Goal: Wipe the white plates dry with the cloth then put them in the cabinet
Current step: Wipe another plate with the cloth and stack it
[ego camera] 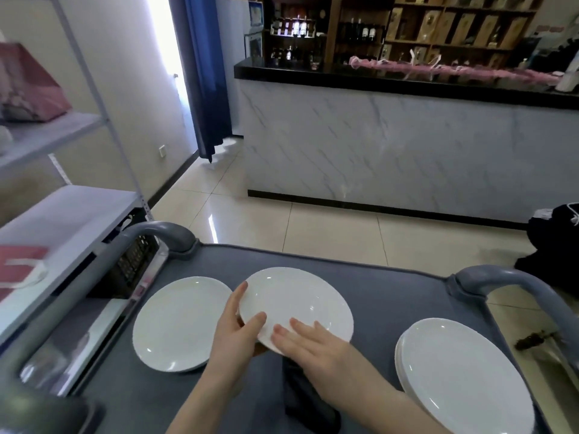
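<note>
A marble-fronted counter (391, 145) with a black top filled the upper right of the frame. Wooden shelves (454, 26) of bottles and boxes stood behind it along the top edge. Pale floor tiles (313, 233) ran across the middle. The grey cart top (391, 296) spread over the lower half, with a curved grey handle at each far corner. White metal shelving (62, 214) stood down the left side, and a blue curtain (203, 73) hung at upper centre-left.

On the cart, a stack of white plates (460, 374) lay at the lower right. A single white plate (178, 324) lay flat at the lower left of centre. Between them, a third white plate (297, 299) was tilted up off the cart at the centre of the frame, its left rim just over the single plate's edge.

A dark grey cloth (300, 393) hung bunched below that raised plate, between the two forearms.

The left hand (235, 336) grasped the raised plate at its left rim, with the thumb on top and the fingers along the edge. The right hand (313, 343) lay with straight, unclenched fingers on the plate's near rim, above the cloth. Its thumb was hidden.
</note>
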Available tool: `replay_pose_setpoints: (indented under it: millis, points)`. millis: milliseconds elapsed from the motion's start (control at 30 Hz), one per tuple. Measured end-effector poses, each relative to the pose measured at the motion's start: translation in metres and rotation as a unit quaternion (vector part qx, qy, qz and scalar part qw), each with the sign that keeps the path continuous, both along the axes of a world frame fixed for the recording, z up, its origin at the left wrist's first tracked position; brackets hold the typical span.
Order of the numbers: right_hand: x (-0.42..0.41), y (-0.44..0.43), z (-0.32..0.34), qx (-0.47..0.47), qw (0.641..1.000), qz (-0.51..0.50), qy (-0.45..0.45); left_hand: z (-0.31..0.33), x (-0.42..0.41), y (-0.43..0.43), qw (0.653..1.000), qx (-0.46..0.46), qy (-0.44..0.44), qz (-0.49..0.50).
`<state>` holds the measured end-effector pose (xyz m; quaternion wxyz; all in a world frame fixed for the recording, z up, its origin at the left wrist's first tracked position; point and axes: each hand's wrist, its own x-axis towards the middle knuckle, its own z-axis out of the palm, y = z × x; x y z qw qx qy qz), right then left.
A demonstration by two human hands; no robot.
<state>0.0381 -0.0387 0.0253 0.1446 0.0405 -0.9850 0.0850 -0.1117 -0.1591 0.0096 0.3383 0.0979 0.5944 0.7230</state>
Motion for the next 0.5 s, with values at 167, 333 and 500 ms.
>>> replay_pose_setpoints:
  millis: [167, 333, 500]
  points:
    - [-0.029, 0.006, -0.006, -0.148, 0.980, -0.061, -0.122, -0.011, -0.028, -0.033, 0.998, -0.028, 0.021, 0.061]
    - [-0.071, 0.005, -0.024, -0.096, 0.977, -0.126, -0.146, -0.028, -0.059, -0.075, 0.996, -0.038, 0.009, 0.086]
    - [-0.118, -0.019, -0.037, -0.291, 0.925, -0.162, -0.186, -0.045, -0.088, -0.111, 0.994, -0.021, 0.004, 0.107]
